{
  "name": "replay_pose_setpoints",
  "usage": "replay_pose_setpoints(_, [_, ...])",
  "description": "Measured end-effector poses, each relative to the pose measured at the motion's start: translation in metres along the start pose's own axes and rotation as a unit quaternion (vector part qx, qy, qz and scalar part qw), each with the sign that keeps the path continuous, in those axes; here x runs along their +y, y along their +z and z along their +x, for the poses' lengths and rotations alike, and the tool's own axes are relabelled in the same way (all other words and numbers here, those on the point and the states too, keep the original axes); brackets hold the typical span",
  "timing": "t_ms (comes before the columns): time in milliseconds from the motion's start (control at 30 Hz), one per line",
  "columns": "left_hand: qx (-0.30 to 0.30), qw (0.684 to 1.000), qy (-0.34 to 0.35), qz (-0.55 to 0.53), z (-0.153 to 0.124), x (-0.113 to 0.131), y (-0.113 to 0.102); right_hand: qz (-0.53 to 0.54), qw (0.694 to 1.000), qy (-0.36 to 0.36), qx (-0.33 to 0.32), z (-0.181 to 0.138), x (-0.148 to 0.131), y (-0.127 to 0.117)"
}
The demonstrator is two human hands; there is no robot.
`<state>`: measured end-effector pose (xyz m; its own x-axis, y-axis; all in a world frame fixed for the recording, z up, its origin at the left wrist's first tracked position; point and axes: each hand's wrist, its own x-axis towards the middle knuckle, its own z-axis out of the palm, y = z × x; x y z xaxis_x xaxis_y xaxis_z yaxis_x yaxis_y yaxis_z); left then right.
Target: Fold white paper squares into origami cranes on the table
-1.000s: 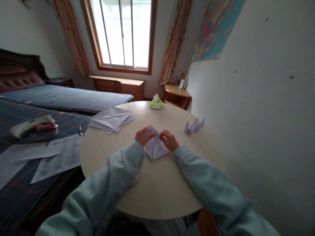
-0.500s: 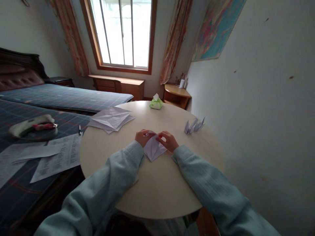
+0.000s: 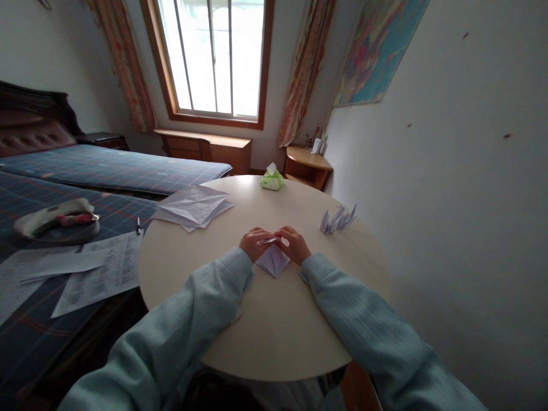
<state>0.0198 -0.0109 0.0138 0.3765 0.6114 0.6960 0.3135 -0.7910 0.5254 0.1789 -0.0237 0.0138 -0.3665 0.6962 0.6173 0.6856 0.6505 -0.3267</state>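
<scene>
A folded sheet of white paper (image 3: 274,263) lies on the round table (image 3: 278,325) between my hands, its pointed corner facing me. My left hand (image 3: 256,243) grips the far left part of the paper, fingers bent over it. From the other side my right hand (image 3: 293,244) pinches the far right part, its fingertips almost meeting the left ones. The paper's far edge is lifted a little and curls under the fingers. Both thumbs are partly hidden.
A stack of creased white paper (image 3: 192,206) lies at the table's left edge. Folded paper cranes (image 3: 338,219) stand at the right. A green tissue pack (image 3: 272,178) is at the back. Printed sheets (image 3: 103,274), a pen (image 3: 138,226) and a pouch (image 3: 60,221) lie on the bed.
My fingers have closed in over the far part of the paper. The raised flap has come down, and the paper's near corner has shifted slightly right.
</scene>
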Motion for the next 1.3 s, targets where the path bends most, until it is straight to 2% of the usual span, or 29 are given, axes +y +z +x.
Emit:
replay_pose_setpoints(67, [-0.010,1.000,0.008,0.024,-0.001,0.001,0.000,-0.009,1.000,-0.002,0.008,0.000,0.002,0.000])
replay_pose_setpoints(233, [0.026,0.995,0.010,0.093,0.000,0.008,-0.005,-0.057,0.996,0.039,0.060,0.000,0.006,-0.001])
replay_pose_setpoints(367, [0.044,0.992,0.009,0.114,-0.001,0.009,-0.005,-0.055,0.996,0.039,0.052,0.000,0.007,-0.002])
replay_pose_setpoints(433, [0.029,0.992,0.006,0.121,-0.002,0.006,-0.003,-0.029,0.999,0.025,0.035,-0.001,0.006,-0.001])
replay_pose_setpoints(533, [-0.033,0.992,-0.019,0.121,-0.003,0.000,0.000,-0.002,1.000,0.016,-0.005,-0.002,0.005,0.001])
replay_pose_setpoints(633, [-0.097,0.984,-0.076,0.132,-0.005,-0.003,0.001,-0.015,0.999,0.025,-0.034,-0.002,0.004,0.002])
replay_pose_setpoints(767, [-0.143,0.963,-0.149,0.174,-0.006,-0.002,0.002,-0.046,0.998,0.032,-0.038,-0.002,0.003,0.000])
replay_pose_setpoints(1000, [-0.166,0.959,-0.146,0.176,-0.006,-0.001,0.002,-0.064,0.995,0.056,-0.054,-0.001,-0.002,-0.002])
replay_pose_setpoints(1200, [-0.181,0.951,-0.159,0.196,-0.005,-0.003,0.001,-0.130,0.989,0.041,-0.048,0.000,0.000,-0.002])
replay_pose_setpoints(1300, [-0.180,0.949,-0.153,0.208,-0.006,-0.004,0.001,-0.150,0.985,0.048,-0.066,0.000,0.003,0.001])
